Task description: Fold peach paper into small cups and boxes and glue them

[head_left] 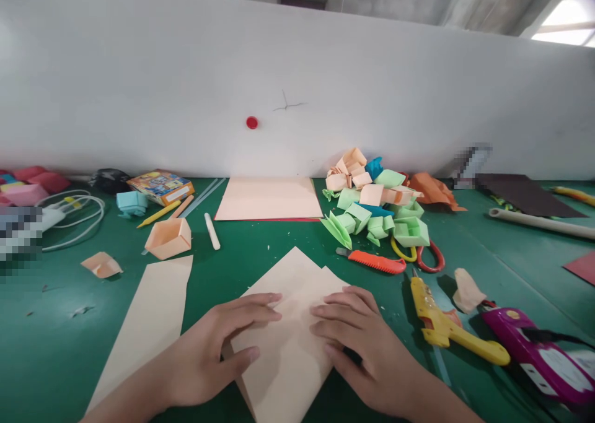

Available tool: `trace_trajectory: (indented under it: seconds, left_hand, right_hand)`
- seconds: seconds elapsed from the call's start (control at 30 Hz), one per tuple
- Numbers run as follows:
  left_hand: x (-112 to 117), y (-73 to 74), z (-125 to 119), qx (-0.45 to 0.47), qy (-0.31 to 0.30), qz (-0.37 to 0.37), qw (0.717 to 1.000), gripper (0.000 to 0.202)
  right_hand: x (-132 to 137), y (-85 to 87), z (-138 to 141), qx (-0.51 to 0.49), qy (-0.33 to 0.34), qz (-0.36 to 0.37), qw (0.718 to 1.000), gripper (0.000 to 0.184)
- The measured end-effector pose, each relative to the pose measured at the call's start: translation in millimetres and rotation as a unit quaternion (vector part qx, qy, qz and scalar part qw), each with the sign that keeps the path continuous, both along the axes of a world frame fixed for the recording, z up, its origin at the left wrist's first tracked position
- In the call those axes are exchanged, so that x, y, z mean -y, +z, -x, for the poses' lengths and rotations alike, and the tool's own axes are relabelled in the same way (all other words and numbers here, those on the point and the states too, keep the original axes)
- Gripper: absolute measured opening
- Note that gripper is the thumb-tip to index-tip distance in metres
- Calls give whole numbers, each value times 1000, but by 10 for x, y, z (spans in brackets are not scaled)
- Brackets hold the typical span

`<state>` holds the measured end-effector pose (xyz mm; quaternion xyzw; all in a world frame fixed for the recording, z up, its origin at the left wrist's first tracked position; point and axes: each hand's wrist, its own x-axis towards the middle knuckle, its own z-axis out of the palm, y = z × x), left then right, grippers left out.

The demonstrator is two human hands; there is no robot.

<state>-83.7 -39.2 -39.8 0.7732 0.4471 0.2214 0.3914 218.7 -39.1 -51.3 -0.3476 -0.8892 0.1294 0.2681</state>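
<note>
A folded sheet of peach paper (290,361) lies on the green table in front of me, one corner pointing away. My left hand (227,339) rests on its left side, fingers stretched out and thumb apart. On the right side, my right hand (357,336) lies with its fingers spread over the paper. Neither hand grasps anything. A long peach paper strip (153,311) lies to the left, partly under my left forearm. Beyond it stands a small folded paper box (170,237).
A stack of peach sheets (269,197) lies at the back, beside a heap of folded green and peach paper pieces (372,200). To the right are an orange utility knife (376,262), red-handled scissors (431,257), a yellow glue gun (450,327) and a purple device (534,348).
</note>
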Motion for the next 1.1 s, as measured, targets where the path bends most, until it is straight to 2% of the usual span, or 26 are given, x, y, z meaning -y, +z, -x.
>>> trace_trajectory:
  seconds: [0.1, 0.17, 0.27, 0.4, 0.53, 0.73, 0.83, 1.0, 1.1]
  left_hand:
    - [32, 14, -25, 43, -5, 39, 998, 35]
    - [38, 25, -18, 38, -21, 31, 999, 37]
    - [29, 47, 2, -27, -69, -38, 997, 43]
    - [0, 57, -15, -124, -123, -145, 974, 48]
    - [-44, 23, -48, -163, -144, -169, 961, 54]
    - [-117, -47, -19, -127, -118, -145, 974, 51]
    - [-132, -70, -10, -101, -77, -125, 984, 53]
    - [-126, -99, -23, -49, -24, -10, 998, 60]
    - [-132, -130, -38, 3, 40, 21, 999, 49]
  right_hand:
    - [-4, 20, 37, -19, 17, 9, 1000, 17]
    - [-10, 41, 46, -13, 36, 16, 999, 18]
    - [-10, 71, 35, 13, 42, 37, 998, 19]
    - [6, 95, 13, 47, 36, 69, 996, 21]
    - [12, 116, 8, 62, 37, 77, 994, 22]
    - [14, 132, 9, 68, 44, 83, 993, 24]
    - [20, 122, 14, 70, 49, 89, 992, 27]
    - [22, 107, 29, 80, 59, 93, 991, 35]
    - [18, 112, 39, 89, 62, 99, 989, 37]
